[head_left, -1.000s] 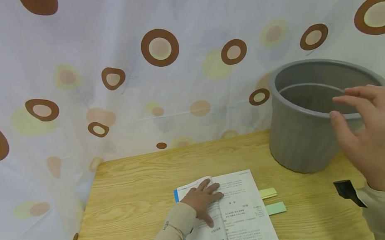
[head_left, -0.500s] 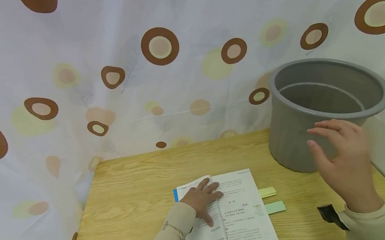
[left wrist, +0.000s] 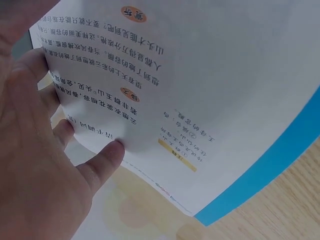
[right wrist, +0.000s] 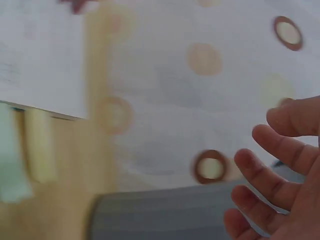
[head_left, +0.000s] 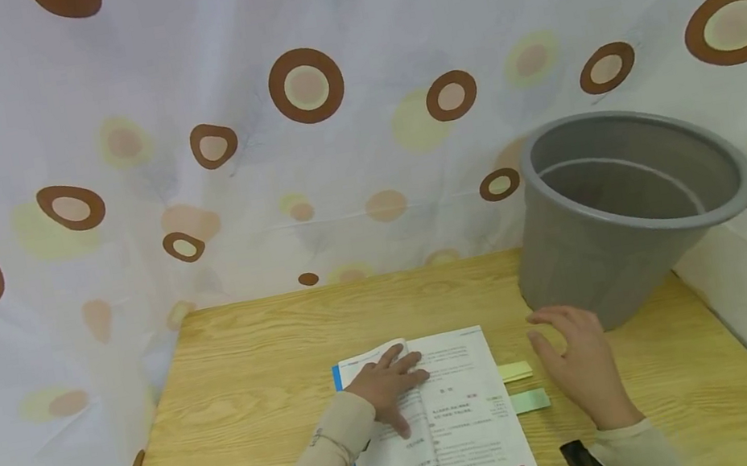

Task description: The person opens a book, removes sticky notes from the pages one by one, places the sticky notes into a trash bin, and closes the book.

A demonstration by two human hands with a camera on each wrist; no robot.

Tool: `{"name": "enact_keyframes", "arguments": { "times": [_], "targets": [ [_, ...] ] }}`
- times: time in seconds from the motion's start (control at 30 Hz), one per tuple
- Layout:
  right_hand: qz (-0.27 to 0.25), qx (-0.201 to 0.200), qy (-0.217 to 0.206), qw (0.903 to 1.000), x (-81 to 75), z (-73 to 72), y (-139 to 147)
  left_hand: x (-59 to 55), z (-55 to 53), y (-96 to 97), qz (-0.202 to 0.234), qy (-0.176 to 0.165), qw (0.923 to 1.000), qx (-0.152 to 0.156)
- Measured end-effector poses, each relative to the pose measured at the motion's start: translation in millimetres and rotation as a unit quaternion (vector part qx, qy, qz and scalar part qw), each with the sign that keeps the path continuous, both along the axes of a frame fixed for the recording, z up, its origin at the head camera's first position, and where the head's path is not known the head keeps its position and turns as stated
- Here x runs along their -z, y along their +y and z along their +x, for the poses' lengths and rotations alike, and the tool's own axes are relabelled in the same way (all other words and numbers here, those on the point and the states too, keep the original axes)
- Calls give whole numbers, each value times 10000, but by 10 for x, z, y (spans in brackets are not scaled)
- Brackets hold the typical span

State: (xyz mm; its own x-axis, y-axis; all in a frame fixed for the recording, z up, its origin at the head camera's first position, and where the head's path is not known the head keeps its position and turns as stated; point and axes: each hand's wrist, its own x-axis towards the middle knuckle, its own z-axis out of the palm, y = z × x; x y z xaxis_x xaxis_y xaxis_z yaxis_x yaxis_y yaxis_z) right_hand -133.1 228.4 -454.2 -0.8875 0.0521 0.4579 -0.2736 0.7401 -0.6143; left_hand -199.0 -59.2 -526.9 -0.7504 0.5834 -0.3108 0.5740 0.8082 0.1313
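Observation:
An open book (head_left: 475, 412) with printed pages and a blue cover edge lies on the wooden table. My left hand (head_left: 386, 386) rests with spread fingers on its left page near the fold; the left wrist view shows the thumb and fingertips against the paper. From the book's right edge stick out a yellow paper tab (head_left: 516, 371) and a green paper tab (head_left: 531, 401). To the right of these tabs my right hand (head_left: 580, 363) hovers with loosely bent, parted fingers, holding nothing. In the right wrist view that hand (right wrist: 285, 180) has no thing between its fingers.
A large grey bucket (head_left: 591, 264) stands at the back right of the table (head_left: 258, 382), behind my right hand. A white curtain (head_left: 347, 156) with brown and yellow spots hangs behind and at both sides of the table.
My right hand has moved left and down, from in front of the bucket's rim to beside the paper tabs. The left hand has stayed on the book.

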Motion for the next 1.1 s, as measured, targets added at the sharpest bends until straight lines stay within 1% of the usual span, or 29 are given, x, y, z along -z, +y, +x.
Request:
{"name": "enact_keyframes", "arguments": {
  "times": [0.07,0.13,0.2,0.27,0.4,0.47,0.63,0.73,0.93,1.03,1.1],
  "targets": [
    [61,-90,-556,9984,186,-16,-63,-19,2,3,32,-37,10000,-31],
    [149,-131,-986,9949,335,-36,-109,-48,8,12,45,-66,10000,-42],
    [183,-135,-1223,9922,449,-56,-142,-73,15,22,37,-74,9999,-56],
    [163,-146,-1365,9904,525,-74,-170,-67,15,25,22,-71,9999,-88],
    [168,-148,-1558,9875,595,-88,-220,-39,15,23,-2,-126,9998,-169],
    [202,-126,-1742,9844,623,-92,-239,-24,7,21,-25,-137,9997,-175],
    [480,-38,-2335,9712,747,-101,-258,23,-19,15,-14,-85,9999,-118],
    [634,-110,-2574,9642,814,-107,-270,30,-20,10,-6,-77,9999,-117],
    [608,-149,-2722,9602,859,-108,-311,-61,15,8,-23,-137,9998,-148],
    [630,-147,-2698,9607,855,-105,-331,-88,32,-2,-18,-130,9998,-124],
    [640,-188,-2693,9608,856,-108,-347,-88,45,-19,-12,-129,9999,-104]
  ]
}}
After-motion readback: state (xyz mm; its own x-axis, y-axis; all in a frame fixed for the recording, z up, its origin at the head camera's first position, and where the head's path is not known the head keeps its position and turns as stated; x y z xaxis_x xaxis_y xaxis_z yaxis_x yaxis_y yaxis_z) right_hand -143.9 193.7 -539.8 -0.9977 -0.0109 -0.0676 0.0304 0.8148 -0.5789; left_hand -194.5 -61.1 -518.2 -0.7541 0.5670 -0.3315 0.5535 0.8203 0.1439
